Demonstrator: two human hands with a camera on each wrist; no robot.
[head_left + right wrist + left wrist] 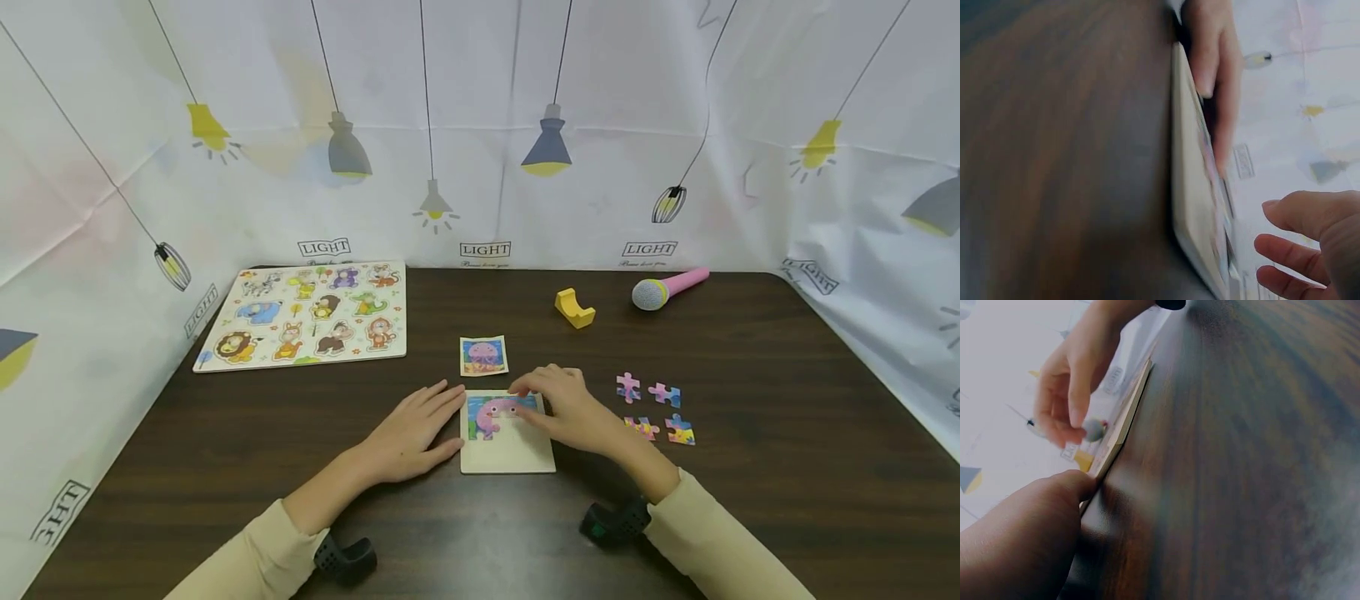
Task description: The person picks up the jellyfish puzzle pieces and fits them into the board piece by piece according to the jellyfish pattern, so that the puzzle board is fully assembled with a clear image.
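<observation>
A square jigsaw board [507, 457] lies flat in front of me, its upper part filled with pieces showing a pink sea creature on blue. My left hand [411, 435] rests on the table with fingers extended, fingertips and thumb against the board's left edge. In the left wrist view its thumb [1075, 481] meets the board's side. Over the board's upper right corner hovers my right hand [573, 412], fingers slightly bent. The right wrist view has its thumb [1291, 211] and fingers apart with nothing between them. Several loose jigsaw pieces [681, 430] lie right of that hand.
Just behind the board is a small picture card [483, 356] with a pink octopus. A large animal puzzle board [300, 317] occupies the back left. Farther back right are a yellow curved block [575, 310] and a pink toy microphone [667, 289], near the white printed curtain [600, 200].
</observation>
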